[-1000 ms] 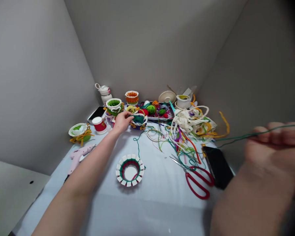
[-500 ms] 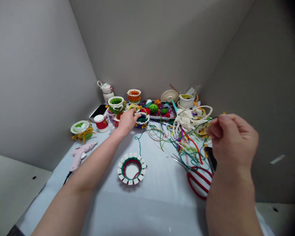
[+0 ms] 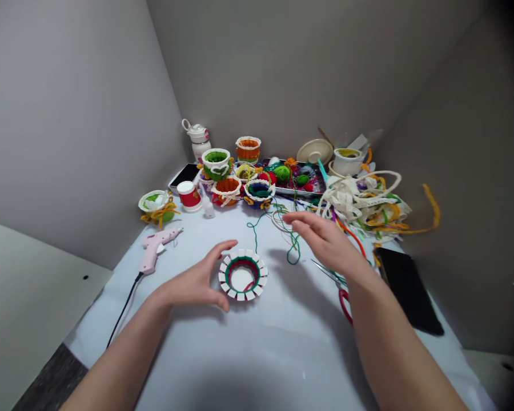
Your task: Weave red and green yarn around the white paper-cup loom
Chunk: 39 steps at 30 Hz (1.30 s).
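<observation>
From my remote seat: left hand (image 3: 192,282) wide open, empty, curved beside the notched cup (image 3: 241,278) on the table (image 3: 240,354). Right hand (image 3: 325,242) farther off, part open, nothing visibly held. Looks like regrasping; next move calls for steadying the rim, keeping the green yarn (image 3: 256,242) behind untangled.

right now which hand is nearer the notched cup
Left: the left hand curves open left of the notched cup; the right hand hovers farther off to the right.
</observation>
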Each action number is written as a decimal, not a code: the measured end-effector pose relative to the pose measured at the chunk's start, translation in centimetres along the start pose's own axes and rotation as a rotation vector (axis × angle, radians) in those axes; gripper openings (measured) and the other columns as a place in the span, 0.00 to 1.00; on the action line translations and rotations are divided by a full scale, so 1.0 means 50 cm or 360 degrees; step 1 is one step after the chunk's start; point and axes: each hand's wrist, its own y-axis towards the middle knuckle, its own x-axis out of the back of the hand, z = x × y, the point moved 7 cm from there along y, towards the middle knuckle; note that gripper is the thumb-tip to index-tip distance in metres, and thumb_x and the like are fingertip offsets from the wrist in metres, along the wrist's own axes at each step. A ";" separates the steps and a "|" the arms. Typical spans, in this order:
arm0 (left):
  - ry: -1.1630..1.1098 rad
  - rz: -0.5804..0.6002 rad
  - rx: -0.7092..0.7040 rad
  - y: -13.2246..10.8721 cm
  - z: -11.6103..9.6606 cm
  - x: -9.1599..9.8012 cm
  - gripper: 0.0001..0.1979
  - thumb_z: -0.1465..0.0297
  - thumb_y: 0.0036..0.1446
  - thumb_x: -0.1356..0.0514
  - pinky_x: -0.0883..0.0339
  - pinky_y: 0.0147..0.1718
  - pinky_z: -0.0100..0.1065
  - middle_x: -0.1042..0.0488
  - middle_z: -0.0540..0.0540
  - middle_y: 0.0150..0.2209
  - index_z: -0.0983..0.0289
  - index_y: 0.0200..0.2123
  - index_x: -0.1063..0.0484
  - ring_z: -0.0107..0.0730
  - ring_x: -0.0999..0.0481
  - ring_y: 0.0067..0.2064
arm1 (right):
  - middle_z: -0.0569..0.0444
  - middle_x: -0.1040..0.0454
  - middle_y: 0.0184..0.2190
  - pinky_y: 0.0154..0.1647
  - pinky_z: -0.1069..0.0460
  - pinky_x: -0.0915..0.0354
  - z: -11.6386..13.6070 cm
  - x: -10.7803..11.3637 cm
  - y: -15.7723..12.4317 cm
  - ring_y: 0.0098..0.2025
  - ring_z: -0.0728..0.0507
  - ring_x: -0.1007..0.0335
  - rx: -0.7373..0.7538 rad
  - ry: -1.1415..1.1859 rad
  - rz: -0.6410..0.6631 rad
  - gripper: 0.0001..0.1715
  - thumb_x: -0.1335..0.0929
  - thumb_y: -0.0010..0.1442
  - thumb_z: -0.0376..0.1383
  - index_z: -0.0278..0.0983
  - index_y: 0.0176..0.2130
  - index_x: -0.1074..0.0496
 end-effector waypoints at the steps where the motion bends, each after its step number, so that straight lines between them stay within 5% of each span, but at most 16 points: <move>1: -0.0031 -0.0028 0.0048 -0.012 0.016 -0.015 0.58 0.63 0.34 0.26 0.53 0.65 0.50 0.50 0.61 0.68 0.54 0.67 0.52 0.53 0.48 0.67 | 0.49 0.24 0.47 0.51 0.44 0.32 -0.006 -0.025 -0.002 0.48 0.42 0.27 -0.0034 0.0140 0.0088 0.16 0.40 0.66 0.39 0.39 0.48 0.28; 6: -0.0231 -0.0349 -0.0048 -0.010 0.043 -0.075 0.53 0.66 0.30 0.25 0.58 0.66 0.51 0.43 0.64 0.64 0.61 0.62 0.42 0.56 0.45 0.66 | 0.48 0.29 0.54 0.57 0.43 0.36 -0.039 -0.148 -0.038 0.55 0.43 0.31 -0.0074 0.0605 0.0562 0.25 0.38 0.58 0.28 0.39 0.54 0.33; 10: -0.0579 -0.0579 0.0013 0.013 0.044 -0.082 0.47 0.69 0.35 0.26 0.47 0.63 0.48 0.35 0.62 0.59 0.60 0.60 0.41 0.50 0.36 0.61 | 0.47 0.33 0.59 0.61 0.43 0.39 -0.032 -0.189 -0.065 0.58 0.42 0.35 -0.0042 0.0715 0.0687 0.30 0.34 0.57 0.29 0.39 0.58 0.36; 17: -0.1733 -0.0400 0.0206 0.033 0.042 -0.088 0.32 0.61 0.47 0.31 0.34 0.54 0.49 0.28 0.64 0.55 0.64 0.53 0.34 0.49 0.27 0.54 | 0.45 0.35 0.58 0.56 0.45 0.35 -0.017 -0.170 -0.057 0.56 0.42 0.34 -0.0207 0.1076 0.0563 0.31 0.32 0.58 0.35 0.42 0.60 0.40; 21: -0.2083 -0.0320 0.0333 0.026 0.056 -0.101 0.27 0.58 0.52 0.35 0.33 0.53 0.51 0.27 0.64 0.54 0.65 0.52 0.31 0.48 0.25 0.52 | 0.49 0.27 0.43 0.38 0.51 0.32 -0.018 -0.182 -0.064 0.38 0.47 0.29 -0.0303 0.0942 0.0645 0.34 0.32 0.60 0.40 0.39 0.62 0.43; 25: -0.2189 -0.0298 0.0349 0.019 0.070 -0.102 0.26 0.56 0.51 0.35 0.32 0.52 0.48 0.25 0.63 0.52 0.66 0.50 0.29 0.46 0.25 0.52 | 0.59 0.32 0.25 0.25 0.55 0.43 -0.018 -0.174 -0.067 0.25 0.50 0.37 -0.0363 0.0637 0.0567 0.24 0.33 0.61 0.43 0.36 0.54 0.32; 31: -0.2169 -0.0412 0.0352 0.018 0.072 -0.090 0.26 0.54 0.52 0.36 0.31 0.51 0.41 0.25 0.58 0.52 0.61 0.51 0.30 0.42 0.24 0.51 | 0.53 0.23 0.32 0.33 0.52 0.38 0.028 -0.118 -0.071 0.32 0.45 0.30 -0.0138 0.0225 0.0208 0.13 0.37 0.64 0.41 0.39 0.38 0.24; 35: -0.2076 -0.0445 0.0289 0.012 0.065 -0.078 0.26 0.53 0.53 0.38 0.33 0.54 0.44 0.26 0.59 0.53 0.62 0.51 0.30 0.44 0.26 0.53 | 0.53 0.21 0.35 0.37 0.51 0.36 0.040 -0.125 -0.097 0.35 0.44 0.27 -0.0047 0.0101 0.0243 0.12 0.37 0.64 0.39 0.41 0.39 0.24; 39: -0.1874 -0.0290 0.0129 0.002 0.054 -0.063 0.34 0.52 0.46 0.33 0.32 0.52 0.49 0.30 0.60 0.57 0.59 0.55 0.32 0.51 0.29 0.56 | 0.53 0.21 0.36 0.38 0.51 0.36 0.016 -0.142 -0.117 0.36 0.44 0.27 -0.0099 0.0170 0.0306 0.13 0.37 0.65 0.39 0.40 0.40 0.25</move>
